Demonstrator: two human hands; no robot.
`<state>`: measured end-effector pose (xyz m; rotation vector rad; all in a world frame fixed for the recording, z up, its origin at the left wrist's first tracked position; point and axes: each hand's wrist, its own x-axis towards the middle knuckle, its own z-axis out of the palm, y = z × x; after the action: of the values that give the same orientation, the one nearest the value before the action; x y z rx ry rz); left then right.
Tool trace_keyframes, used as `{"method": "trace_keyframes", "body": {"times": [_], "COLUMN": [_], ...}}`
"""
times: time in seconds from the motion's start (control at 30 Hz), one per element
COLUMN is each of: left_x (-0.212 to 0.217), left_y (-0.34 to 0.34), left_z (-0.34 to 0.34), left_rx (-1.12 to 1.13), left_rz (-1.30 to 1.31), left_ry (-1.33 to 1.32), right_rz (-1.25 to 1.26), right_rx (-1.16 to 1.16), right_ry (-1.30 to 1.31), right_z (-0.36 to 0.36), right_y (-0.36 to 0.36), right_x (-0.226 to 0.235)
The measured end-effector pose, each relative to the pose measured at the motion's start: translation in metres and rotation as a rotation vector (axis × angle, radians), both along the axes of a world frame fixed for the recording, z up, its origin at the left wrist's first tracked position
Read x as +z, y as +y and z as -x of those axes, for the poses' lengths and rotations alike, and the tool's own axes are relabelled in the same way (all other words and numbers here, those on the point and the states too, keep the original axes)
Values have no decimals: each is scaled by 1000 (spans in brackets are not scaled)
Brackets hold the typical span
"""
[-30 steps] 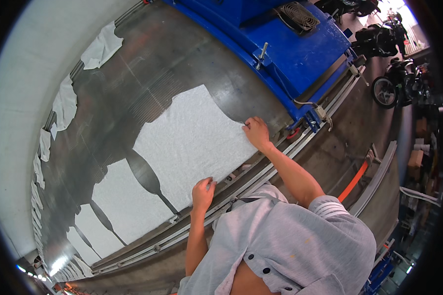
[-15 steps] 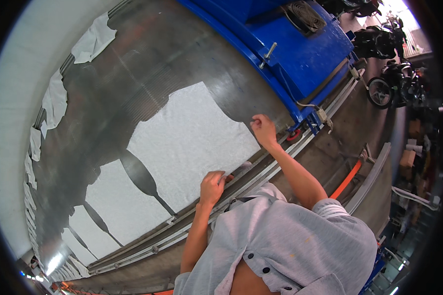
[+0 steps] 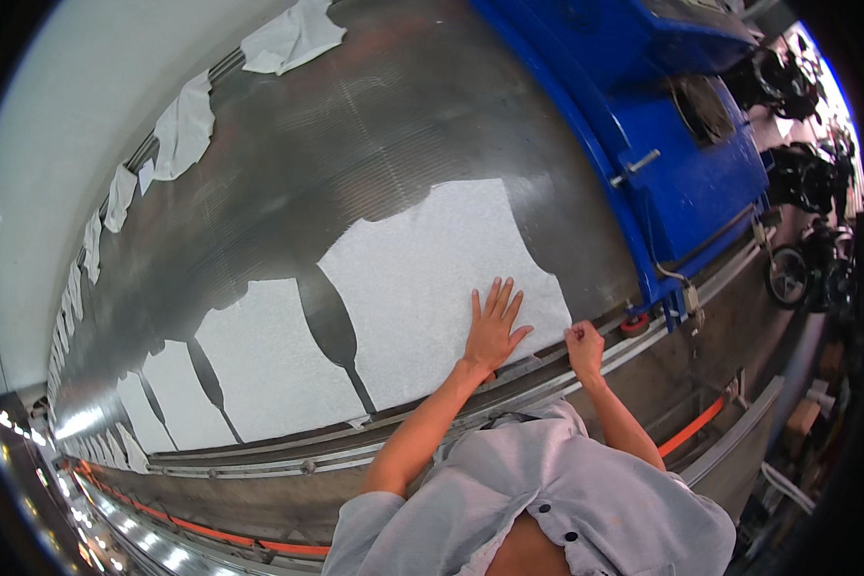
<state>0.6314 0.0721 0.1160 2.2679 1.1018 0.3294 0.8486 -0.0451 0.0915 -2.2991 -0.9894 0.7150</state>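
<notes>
the 2 hands are bare and near each other, apart, in front of the body. the left hand (image 3: 492, 333) lies palm down, its fingers (image 3: 494, 297) spread and pointing forward, its thumb (image 3: 521, 335) out to the right. the left forearm (image 3: 424, 420) slants forward and rightward. the right hand (image 3: 583, 348) is bunched, fingers curled inward; whether they pinch anything is too small to tell. the right forearm (image 3: 626, 415) slants forward and leftward.
</notes>
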Motion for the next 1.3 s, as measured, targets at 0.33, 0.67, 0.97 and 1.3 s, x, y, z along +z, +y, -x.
{"method": "trace_keyframes", "body": {"times": [0.33, 0.67, 0.97, 1.3], "left_x": [-22, -36, -32, -32], "left_y": [27, 143, 102, 38], "left_z": [65, 64, 77, 66], "left_rx": [299, 405, 455, 303], "left_rz": [30, -70, -4, -11], "left_ry": [238, 241, 278, 342], "right_rz": [-144, -276, -164, -195], "right_rx": [246, 458, 919, 934], "right_ry": [-161, -105, -369, -412], "right_z": [14, 77, 119, 120], "right_y": [96, 197, 241, 293], "right_x": [37, 25, 1, -11]}}
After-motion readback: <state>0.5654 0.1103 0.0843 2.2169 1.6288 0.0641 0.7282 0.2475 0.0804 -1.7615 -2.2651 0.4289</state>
